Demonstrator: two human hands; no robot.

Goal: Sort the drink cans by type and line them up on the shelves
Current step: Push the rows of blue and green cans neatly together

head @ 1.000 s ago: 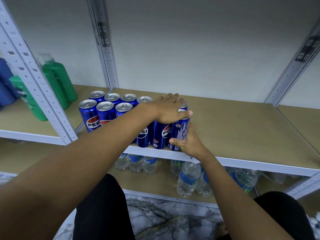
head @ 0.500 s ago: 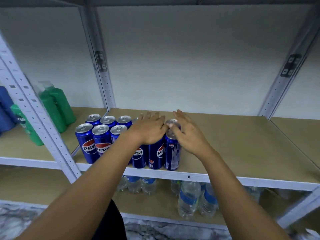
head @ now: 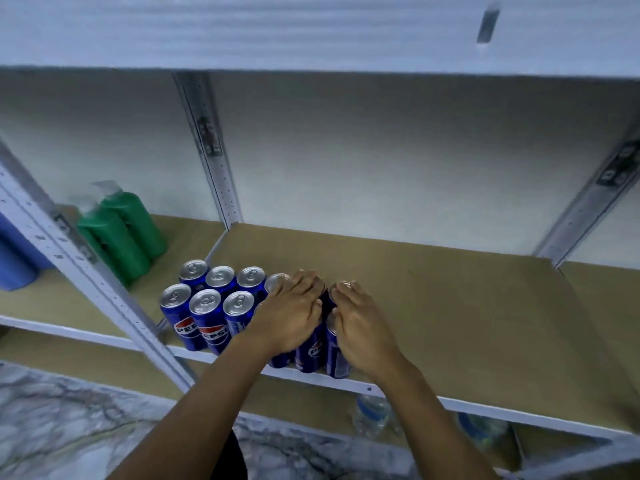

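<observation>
Several blue Pepsi cans (head: 207, 320) stand in two rows at the left front of the brown shelf board (head: 450, 306). My left hand (head: 291, 313) lies flat, palm down, on the tops of the cans at the right end of the block. Beside it, my right hand (head: 360, 323) also rests flat on the tops of the rightmost cans (head: 337, 358). Both hands have their fingers stretched out and together, gripping nothing. The cans under the hands are mostly hidden.
Green bottles (head: 117, 233) and a blue container (head: 17, 258) stand on the neighbouring shelf to the left, behind a white metal upright (head: 86, 271). Water bottles (head: 374, 414) lie on the shelf below. An upper shelf edge (head: 311, 36) hangs overhead. The floor is marbled.
My right hand let go of the side of the rightmost can and came to lie flat on the tops. The view has tilted upward; the cans stay put.
</observation>
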